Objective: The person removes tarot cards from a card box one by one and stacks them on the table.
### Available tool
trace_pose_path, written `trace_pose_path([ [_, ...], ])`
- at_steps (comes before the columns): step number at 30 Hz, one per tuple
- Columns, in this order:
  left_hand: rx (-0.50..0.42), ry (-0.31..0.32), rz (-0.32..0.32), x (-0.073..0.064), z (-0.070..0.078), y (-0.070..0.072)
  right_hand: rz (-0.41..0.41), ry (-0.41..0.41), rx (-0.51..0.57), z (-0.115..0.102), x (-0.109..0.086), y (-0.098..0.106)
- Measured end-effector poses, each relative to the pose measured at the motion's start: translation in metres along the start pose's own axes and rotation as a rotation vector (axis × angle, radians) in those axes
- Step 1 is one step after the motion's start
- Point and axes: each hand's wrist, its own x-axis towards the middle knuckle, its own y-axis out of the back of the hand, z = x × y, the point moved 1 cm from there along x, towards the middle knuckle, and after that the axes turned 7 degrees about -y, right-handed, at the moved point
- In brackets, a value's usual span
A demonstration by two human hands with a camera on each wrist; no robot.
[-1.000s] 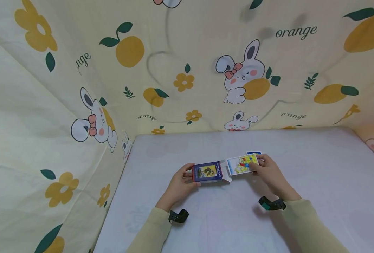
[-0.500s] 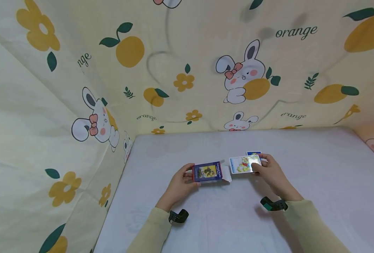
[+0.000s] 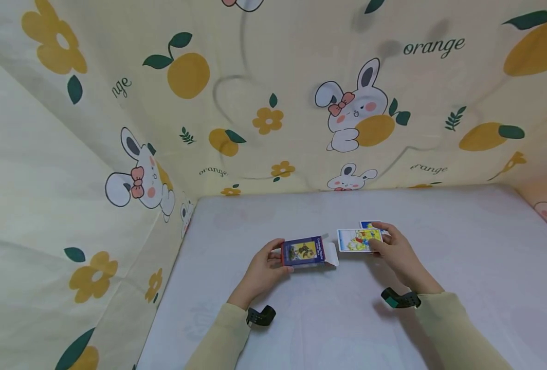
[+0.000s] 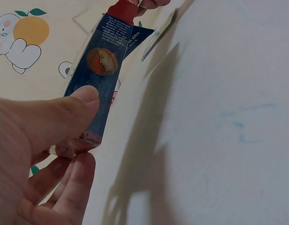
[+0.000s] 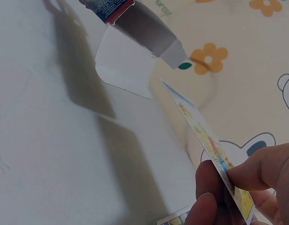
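My left hand [image 3: 265,264] grips the closed end of a dark blue card box [image 3: 304,251], thumb on its narrow printed side [image 4: 103,68] in the left wrist view. The box's end toward the right stands open, its white flap [image 5: 125,65] folded out. Just right of that flap, my right hand [image 3: 397,253] pinches a picture card [image 3: 354,240] between thumb and fingers. The card, bright with yellow, red and blue, is apart from the box. Partly hidden behind it and the right fingers, a second blue-edged card [image 3: 366,224] lies on the table.
A white-covered table [image 3: 320,324] lies beneath both hands. Cream cloth [image 3: 264,61] printed with rabbits, oranges and flowers hangs at its back and left. Dark bands with small devices [image 3: 261,316] sit on both wrists.
The right hand has drawn the picture card slightly rightward, away from the box flap, and the card now lies more level. My left hand and the box have stayed put.
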Motion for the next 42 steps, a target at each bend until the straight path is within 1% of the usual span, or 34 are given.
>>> trace_pose_path([
  [7,0.009,0.000,-0.003,0.0012,-0.0013,0.0000,0.001,-0.014,-0.001,0.0001,0.0015,0.0007],
  [14,-0.030,-0.013,-0.013,0.0024,-0.0007,-0.0006,-0.014,-0.007,0.001,-0.0012,-0.0003,0.0015],
  [18,-0.027,-0.017,-0.009,0.0019,-0.0012,-0.0011,-0.002,0.010,0.015,0.0002,-0.0001,0.0017],
  [26,-0.023,-0.021,-0.006,0.0013,-0.0027,-0.0017,0.014,-0.028,-0.009,0.0034,0.0014,0.0037],
  [34,-0.029,-0.011,-0.008,0.0009,-0.0025,-0.0016,0.056,-0.045,-0.041,0.0041,0.0023,0.0052],
  [42,-0.027,-0.005,-0.008,0.0000,-0.0022,-0.0015,0.073,-0.043,-0.021,0.0037,0.0017,0.0045],
])
